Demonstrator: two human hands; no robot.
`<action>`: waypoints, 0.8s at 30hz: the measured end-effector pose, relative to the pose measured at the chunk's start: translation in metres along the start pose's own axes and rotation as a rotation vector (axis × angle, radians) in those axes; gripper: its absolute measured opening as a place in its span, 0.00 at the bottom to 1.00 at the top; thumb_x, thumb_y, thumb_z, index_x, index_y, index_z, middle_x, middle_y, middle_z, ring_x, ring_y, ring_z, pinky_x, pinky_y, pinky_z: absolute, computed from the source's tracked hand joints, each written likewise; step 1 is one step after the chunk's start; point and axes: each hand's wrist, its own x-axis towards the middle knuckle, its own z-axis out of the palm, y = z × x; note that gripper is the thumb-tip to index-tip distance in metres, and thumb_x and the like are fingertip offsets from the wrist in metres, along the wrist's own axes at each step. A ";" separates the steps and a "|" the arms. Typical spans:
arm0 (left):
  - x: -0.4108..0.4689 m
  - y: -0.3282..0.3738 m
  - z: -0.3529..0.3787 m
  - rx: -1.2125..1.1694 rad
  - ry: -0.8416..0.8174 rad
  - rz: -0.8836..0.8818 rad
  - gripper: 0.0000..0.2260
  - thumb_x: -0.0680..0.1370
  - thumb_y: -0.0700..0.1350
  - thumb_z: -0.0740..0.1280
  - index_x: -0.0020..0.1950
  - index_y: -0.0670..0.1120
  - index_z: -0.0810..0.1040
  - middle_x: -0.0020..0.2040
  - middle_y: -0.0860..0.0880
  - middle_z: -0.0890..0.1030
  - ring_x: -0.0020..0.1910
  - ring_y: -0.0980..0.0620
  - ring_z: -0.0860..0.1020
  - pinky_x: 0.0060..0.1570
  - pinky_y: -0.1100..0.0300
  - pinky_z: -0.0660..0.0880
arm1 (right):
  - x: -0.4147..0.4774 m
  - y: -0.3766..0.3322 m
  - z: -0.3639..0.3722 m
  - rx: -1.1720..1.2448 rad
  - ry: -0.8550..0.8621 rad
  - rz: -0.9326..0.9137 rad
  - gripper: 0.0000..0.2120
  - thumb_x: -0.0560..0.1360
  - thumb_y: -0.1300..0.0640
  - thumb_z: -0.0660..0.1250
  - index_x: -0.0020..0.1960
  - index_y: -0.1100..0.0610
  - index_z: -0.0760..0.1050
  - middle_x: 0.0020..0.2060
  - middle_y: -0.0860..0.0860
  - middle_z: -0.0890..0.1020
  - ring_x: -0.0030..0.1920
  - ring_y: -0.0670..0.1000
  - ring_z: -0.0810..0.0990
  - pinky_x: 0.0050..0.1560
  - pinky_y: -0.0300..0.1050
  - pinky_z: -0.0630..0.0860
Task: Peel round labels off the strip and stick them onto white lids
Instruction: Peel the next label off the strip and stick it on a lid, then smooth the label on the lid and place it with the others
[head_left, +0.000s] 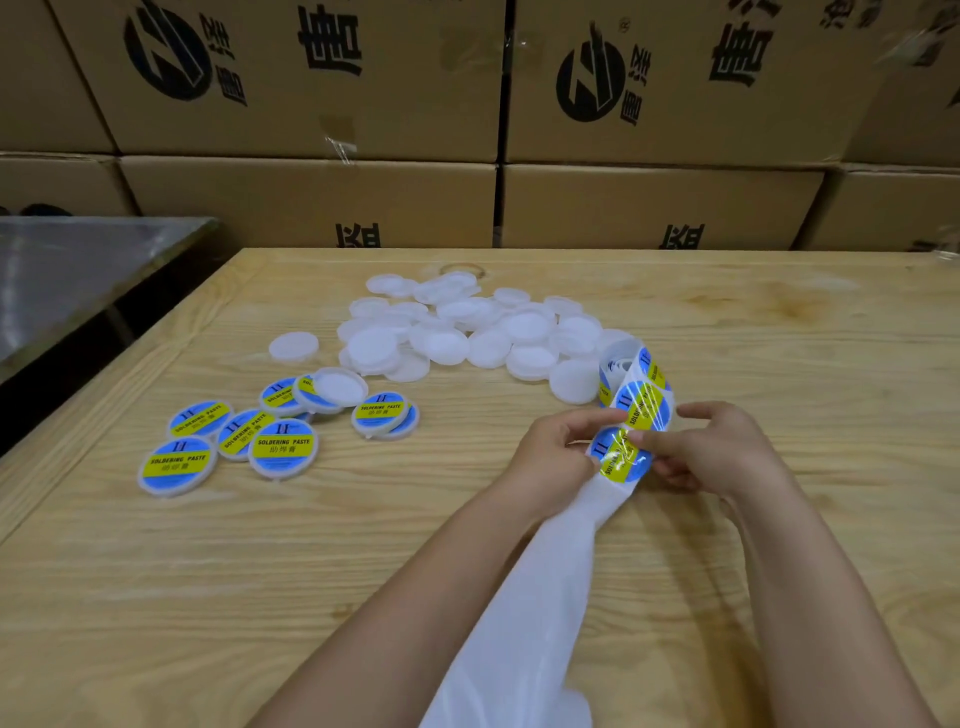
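Centre-right, left hand and right hand fingers pinch the label strip at a round label's edges; wood surface spreads lower left.

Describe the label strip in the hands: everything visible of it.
The label strip is a glossy white backing, thin and limp like slick paper or film. Its bare part trails from the frame's bottom edge up between the forearms. At the hands it carries round blue labels with a yellow band, then curls into a loose coil beside the plain white lids. The left hand grips it; the right hand pinches the nearest label.
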 end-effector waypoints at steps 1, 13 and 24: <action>0.001 0.000 -0.001 -0.018 -0.005 -0.009 0.22 0.73 0.22 0.58 0.64 0.37 0.73 0.62 0.37 0.76 0.49 0.51 0.77 0.45 0.71 0.74 | 0.001 0.001 0.001 -0.009 0.031 -0.011 0.32 0.64 0.64 0.77 0.64 0.60 0.66 0.32 0.57 0.80 0.26 0.51 0.76 0.31 0.44 0.74; 0.003 -0.002 -0.004 -0.085 0.016 -0.085 0.22 0.72 0.22 0.58 0.61 0.39 0.76 0.61 0.38 0.78 0.48 0.51 0.78 0.47 0.66 0.73 | -0.003 -0.002 0.003 -0.487 0.127 -0.459 0.06 0.67 0.56 0.76 0.42 0.50 0.81 0.42 0.51 0.76 0.34 0.45 0.70 0.34 0.32 0.64; 0.005 -0.003 -0.002 -0.194 0.043 -0.127 0.23 0.69 0.23 0.55 0.55 0.38 0.79 0.48 0.42 0.82 0.44 0.49 0.80 0.47 0.60 0.76 | -0.007 -0.006 0.011 -0.761 0.105 -0.538 0.04 0.68 0.60 0.74 0.43 0.54 0.82 0.42 0.52 0.82 0.43 0.52 0.77 0.43 0.43 0.70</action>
